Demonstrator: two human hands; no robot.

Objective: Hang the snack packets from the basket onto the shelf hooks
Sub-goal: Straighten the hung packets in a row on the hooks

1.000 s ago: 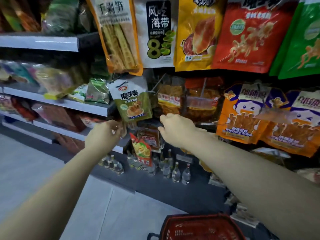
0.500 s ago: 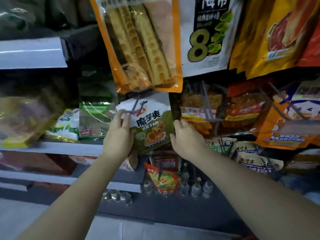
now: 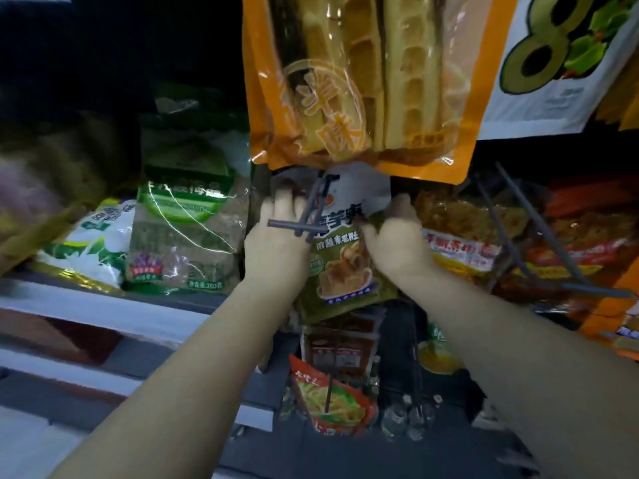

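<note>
Head view: the green-and-white snack packet [image 3: 340, 257] hangs just below the orange packet [image 3: 359, 84], its top edge hidden behind it. The left hand [image 3: 276, 243] and right hand [image 3: 397, 240] pinch its sides. A grey hook [image 3: 309, 216] crosses the blurred, unreadable label.

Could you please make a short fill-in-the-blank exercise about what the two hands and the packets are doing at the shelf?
1. Both hands, the left hand and the right hand, hold one green and ____ snack packet.
2. A grey metal ____ crosses in front of the left hand.
3. The big orange packet hangs directly ____ the held packet.

Missing words: white; hook; above
</note>
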